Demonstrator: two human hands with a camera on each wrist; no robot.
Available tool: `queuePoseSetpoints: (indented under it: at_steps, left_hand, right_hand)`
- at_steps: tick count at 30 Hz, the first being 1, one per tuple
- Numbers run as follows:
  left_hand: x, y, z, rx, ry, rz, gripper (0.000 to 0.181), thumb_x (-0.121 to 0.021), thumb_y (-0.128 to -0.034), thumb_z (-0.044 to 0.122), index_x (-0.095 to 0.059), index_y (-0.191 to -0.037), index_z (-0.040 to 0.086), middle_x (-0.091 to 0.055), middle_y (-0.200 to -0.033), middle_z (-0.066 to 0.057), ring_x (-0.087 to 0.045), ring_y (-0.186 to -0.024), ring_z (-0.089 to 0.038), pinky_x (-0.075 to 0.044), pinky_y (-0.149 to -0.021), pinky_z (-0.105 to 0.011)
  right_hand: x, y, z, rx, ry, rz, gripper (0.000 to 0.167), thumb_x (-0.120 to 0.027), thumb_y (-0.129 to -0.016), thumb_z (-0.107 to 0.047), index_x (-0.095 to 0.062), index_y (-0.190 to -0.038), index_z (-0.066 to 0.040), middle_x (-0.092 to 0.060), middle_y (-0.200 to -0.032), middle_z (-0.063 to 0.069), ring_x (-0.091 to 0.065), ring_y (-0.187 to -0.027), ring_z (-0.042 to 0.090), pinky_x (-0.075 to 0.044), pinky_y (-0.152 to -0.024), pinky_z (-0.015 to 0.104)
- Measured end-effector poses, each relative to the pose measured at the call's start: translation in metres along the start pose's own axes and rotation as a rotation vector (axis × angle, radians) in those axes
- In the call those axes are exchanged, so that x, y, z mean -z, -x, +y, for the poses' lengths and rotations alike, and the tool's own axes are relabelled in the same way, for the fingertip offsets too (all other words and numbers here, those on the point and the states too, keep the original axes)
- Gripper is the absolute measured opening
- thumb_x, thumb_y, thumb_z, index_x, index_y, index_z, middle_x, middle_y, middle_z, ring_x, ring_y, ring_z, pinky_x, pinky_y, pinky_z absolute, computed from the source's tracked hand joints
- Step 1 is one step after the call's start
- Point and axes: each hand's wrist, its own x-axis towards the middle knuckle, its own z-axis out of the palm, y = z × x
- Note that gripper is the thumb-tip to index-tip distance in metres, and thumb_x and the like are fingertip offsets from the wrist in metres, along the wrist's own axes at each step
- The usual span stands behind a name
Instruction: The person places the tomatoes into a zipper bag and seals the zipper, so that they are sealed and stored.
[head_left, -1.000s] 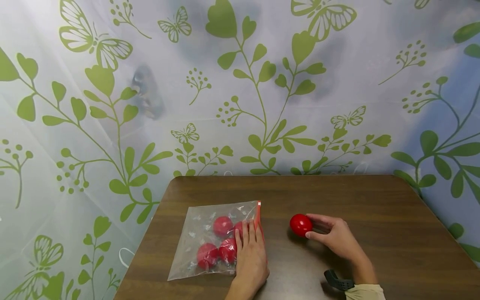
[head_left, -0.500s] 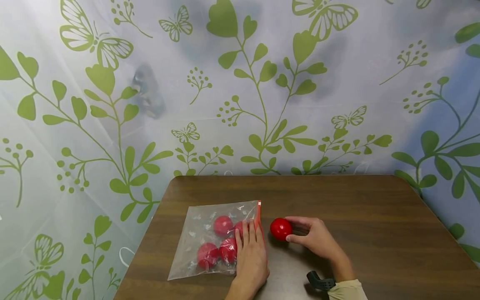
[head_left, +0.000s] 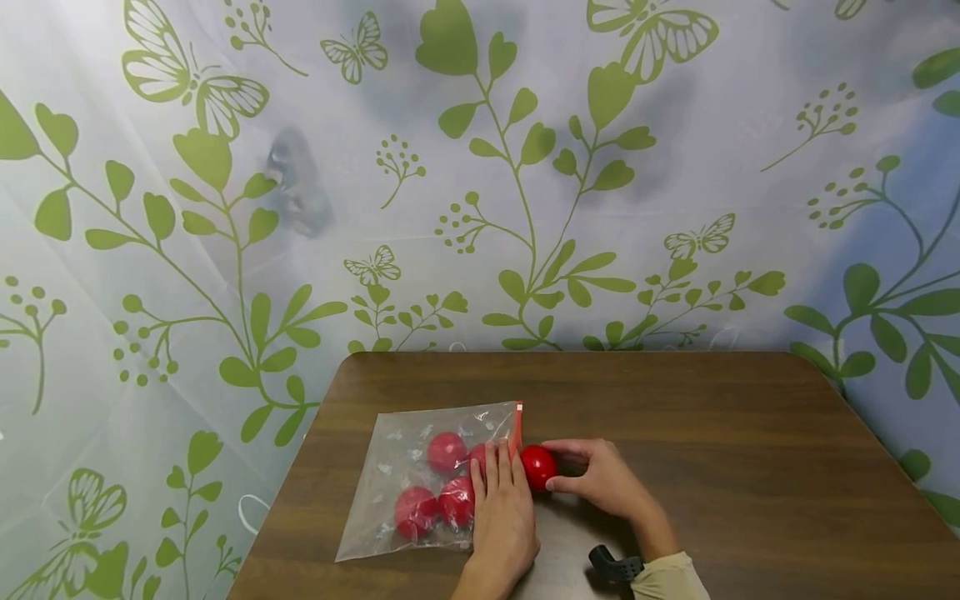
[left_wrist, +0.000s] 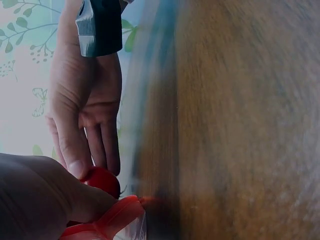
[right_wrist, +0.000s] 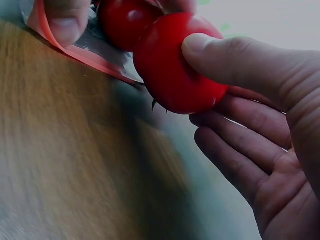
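A red tomato (head_left: 537, 467) is pinched between the thumb and fingers of my right hand (head_left: 600, 479), at the mouth of a clear zip bag (head_left: 393, 442). In the right wrist view this tomato (right_wrist: 175, 65) appears against another tomato (right_wrist: 127, 22) inside the bag. My left hand (head_left: 504, 521) lies over the bag's right end, fingers extended on top. Its thumb (right_wrist: 65, 25) holds the red-edged mouth in the right wrist view. Several tomatoes (head_left: 415, 511) lie inside the bag; the one under my left fingers is partly hidden.
The brown wooden table (head_left: 720, 408) extends right of and behind the bag. A curtain (head_left: 480, 208) with green leaves and butterflies hangs behind it. A dark wrist mount (head_left: 615, 567) sits at my right wrist.
My right hand has carried the tomato leftward across the table to the bag's mouth. My left hand and the bag have stayed in place.
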Motion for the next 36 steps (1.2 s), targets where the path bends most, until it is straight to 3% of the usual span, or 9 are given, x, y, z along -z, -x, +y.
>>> queuePoseSetpoints:
  at_steps: [12, 21, 27, 36]
  left_hand:
    - [-0.002, 0.000, -0.001, -0.001, -0.012, 0.038, 0.112, -0.099, -0.0709, 0.017, -0.041, -0.165, -0.001, -0.036, -0.176, -0.020, -0.027, -0.167, -0.044, -0.022, -0.134, -0.066]
    - [-0.001, 0.001, -0.001, -0.001, -0.002, 0.065, 0.116, -0.100, -0.0669, 0.016, -0.041, -0.165, 0.000, -0.036, -0.176, -0.020, -0.030, -0.165, -0.046, -0.023, -0.133, -0.067]
    - [-0.001, 0.003, -0.001, -0.007, -0.021, 0.068, 0.112, -0.099, -0.0689, 0.015, -0.042, -0.164, -0.001, -0.036, -0.176, -0.021, -0.030, -0.165, -0.045, -0.025, -0.132, -0.067]
    - [0.001, 0.002, 0.001, 0.000, 0.001, 0.027, 0.110, -0.098, -0.0728, 0.016, -0.041, -0.166, 0.000, -0.033, -0.178, -0.020, -0.028, -0.166, -0.045, -0.023, -0.133, -0.067]
  right_hand:
    - [-0.015, -0.009, -0.004, 0.004, -0.028, -0.036, 0.055, -0.094, -0.088, -0.026, -0.076, -0.137, -0.008, -0.078, -0.135, 0.014, -0.077, -0.124, 0.028, -0.060, -0.105, 0.044]
    - [-0.028, -0.017, -0.011, 0.051, 0.043, -0.046, 0.053, -0.093, -0.089, -0.022, -0.076, -0.138, -0.008, -0.079, -0.134, 0.008, -0.077, -0.121, 0.023, -0.061, -0.105, 0.036]
    - [-0.032, -0.019, -0.015, 0.070, 0.091, -0.012, 0.052, -0.094, -0.087, -0.024, -0.079, -0.134, -0.009, -0.080, -0.131, 0.003, -0.075, -0.122, 0.019, -0.060, -0.106, 0.034]
    - [-0.027, -0.012, -0.010, 0.058, 0.095, -0.002, 0.051, -0.093, -0.089, -0.027, -0.078, -0.136, -0.013, -0.080, -0.132, 0.003, -0.076, -0.124, 0.025, -0.060, -0.107, 0.043]
